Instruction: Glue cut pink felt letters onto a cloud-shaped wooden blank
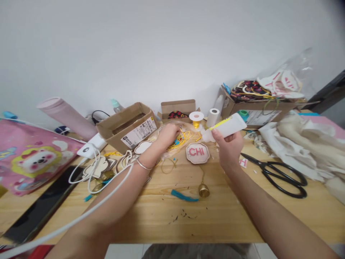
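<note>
My right hand [231, 145] is wrapped round a white squeeze bottle [229, 124] with yellow print, tipped so its clear nozzle end points left. At a clear plastic bag [163, 130] of tangled yellow cords [183, 139], my left hand [170, 133] has its fingers curled together; what they pinch, if anything, is hidden. Between the hands lies a plaque [197, 153] with pink letters CHI. Nearer me are a small brass bell [204, 190] on a cord and a teal tassel [184, 196].
Black scissors [280, 174] and white cloth [293, 144] lie at right. Behind stand a spool [196, 116], an open cardboard box [129, 127] and a filled box [258, 111]. A white cable [88, 212] crosses my left forearm. A pink bag [37, 154] sits far left.
</note>
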Available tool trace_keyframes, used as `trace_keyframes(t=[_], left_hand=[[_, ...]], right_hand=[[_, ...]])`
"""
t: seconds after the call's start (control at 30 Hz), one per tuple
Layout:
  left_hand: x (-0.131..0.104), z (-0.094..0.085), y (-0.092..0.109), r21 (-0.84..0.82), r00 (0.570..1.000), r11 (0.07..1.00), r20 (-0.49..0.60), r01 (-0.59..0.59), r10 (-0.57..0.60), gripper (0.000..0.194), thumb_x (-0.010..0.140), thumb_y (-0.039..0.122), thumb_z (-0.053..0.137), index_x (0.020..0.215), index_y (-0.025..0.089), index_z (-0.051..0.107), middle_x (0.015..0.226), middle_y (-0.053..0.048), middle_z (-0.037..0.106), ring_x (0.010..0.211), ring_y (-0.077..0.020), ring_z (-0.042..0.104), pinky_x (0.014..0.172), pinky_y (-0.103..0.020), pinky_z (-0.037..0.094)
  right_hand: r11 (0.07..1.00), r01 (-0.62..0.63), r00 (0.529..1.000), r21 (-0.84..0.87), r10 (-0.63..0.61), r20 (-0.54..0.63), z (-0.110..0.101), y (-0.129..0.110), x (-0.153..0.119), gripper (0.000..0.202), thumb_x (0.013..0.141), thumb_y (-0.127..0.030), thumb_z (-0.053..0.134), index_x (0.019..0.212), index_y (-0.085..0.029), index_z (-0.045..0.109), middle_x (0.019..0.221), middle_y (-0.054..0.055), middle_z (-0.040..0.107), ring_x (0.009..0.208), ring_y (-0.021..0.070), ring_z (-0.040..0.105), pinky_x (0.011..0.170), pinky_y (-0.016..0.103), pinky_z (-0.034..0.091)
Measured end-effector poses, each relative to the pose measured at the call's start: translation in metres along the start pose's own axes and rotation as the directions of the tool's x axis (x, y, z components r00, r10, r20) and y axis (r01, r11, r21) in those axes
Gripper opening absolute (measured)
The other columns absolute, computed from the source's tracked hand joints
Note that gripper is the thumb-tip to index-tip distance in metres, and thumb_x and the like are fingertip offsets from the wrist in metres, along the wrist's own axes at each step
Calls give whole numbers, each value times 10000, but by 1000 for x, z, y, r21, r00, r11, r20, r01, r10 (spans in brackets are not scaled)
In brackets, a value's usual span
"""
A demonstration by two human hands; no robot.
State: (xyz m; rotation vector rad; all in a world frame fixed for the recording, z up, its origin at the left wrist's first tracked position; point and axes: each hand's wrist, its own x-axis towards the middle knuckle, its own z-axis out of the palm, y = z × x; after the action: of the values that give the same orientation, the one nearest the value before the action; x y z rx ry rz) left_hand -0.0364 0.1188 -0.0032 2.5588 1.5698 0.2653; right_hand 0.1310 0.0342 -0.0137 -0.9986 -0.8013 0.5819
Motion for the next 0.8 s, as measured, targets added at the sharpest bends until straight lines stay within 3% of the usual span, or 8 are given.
trace_keyframes(t=[0.23,0.5,0.8], left_hand=[[13,-1,1,164,998,986,69,-12,1,170,747,186,516,764,158,683,815,-109,679,799,-225,615,722,-301,447],[19,-2,17,247,997,969,71,-10,-8,212,692,125,535,862,65,646,911,-195,653,897,-280,609,759,-335,453],[5,-10,16,213,996,976,88,-51,33,313,847,245,330,874,103,608,876,-136,658,811,-226,612,730,-309,437]], right_hand=[[999,-34,999,38,34,7,2,-4,0,440,523,-370,747,866,-182,547,843,51,671,784,197,638,715,353,522],[997,-42,999,63,43,-8,1,-5,0,439,502,-352,755,851,-182,549,818,43,669,762,192,634,712,348,519],[998,-38,999,53,38,5,1,-4,0,392,525,-356,749,818,-175,560,797,38,678,736,179,640,682,324,526]])
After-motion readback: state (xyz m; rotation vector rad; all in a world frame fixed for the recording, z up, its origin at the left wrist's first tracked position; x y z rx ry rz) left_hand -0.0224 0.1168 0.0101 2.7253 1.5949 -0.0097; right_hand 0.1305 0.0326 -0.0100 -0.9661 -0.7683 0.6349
